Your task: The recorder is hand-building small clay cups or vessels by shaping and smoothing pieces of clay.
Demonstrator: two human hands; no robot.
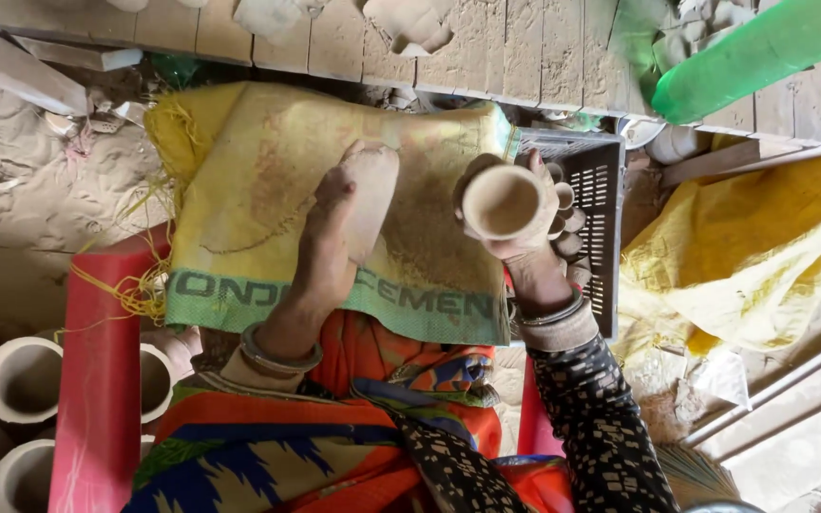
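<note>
the left hand [334, 237] is lying flat and open, palm down, pressing on a pale, elongated lump of clay [368, 195] that is resting near the middle of a yellow woven sack with a green printed band [239, 171]. the sack is draping over the person's lap and over a red plastic stool [97, 380], whose edge is showing along the sack's left side. the right hand [525, 223] is gripping a small, round, unfired clay cup [503, 201], fingers wrapping around its wall, its open mouth facing the camera; the cup is being held just off the sack's right edge, in front of a dark grey slotted plastic crate [601, 190]. more small clay cups [567, 223] are sitting inside that crate, partly hidden behind the hand. metal bangles are circling both wrists. larger pale clay pots [21, 380] are standing on the sandy ground to the left of the stool. a crumpled yellow plastic sheet [743, 247] is lying to the right of the crate.
</note>
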